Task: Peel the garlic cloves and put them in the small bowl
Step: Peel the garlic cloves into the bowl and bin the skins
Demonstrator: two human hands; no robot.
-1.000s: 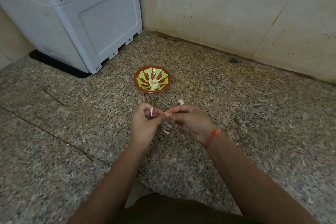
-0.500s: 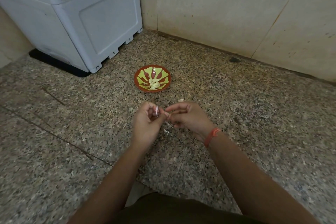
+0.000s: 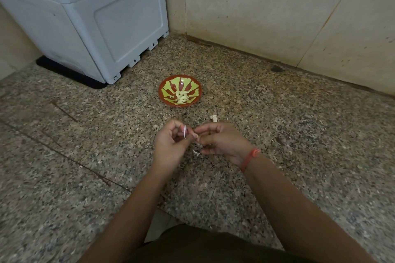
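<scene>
A small red bowl with a green leaf pattern (image 3: 166,92) sits on the speckled stone floor, with several peeled garlic cloves (image 3: 182,98) in its middle. Just in front of it my two hands meet. My left hand (image 3: 171,145) pinches a garlic clove with a strip of white skin (image 3: 184,131) sticking up from it. My right hand (image 3: 222,142), with a red thread at the wrist, pinches the other end of the clove with thumb and fingertips. An unpeeled garlic piece (image 3: 214,118) lies on the floor beyond my right hand.
A grey plastic appliance (image 3: 89,19) stands on a black mat at the back left. Beige wall tiles (image 3: 256,6) close off the back. Bits of garlic skin (image 3: 196,153) lie on the floor under my hands.
The strip of white skin has lifted further off the clove between my fingers. Both hands stay together at nearly the same spot.
</scene>
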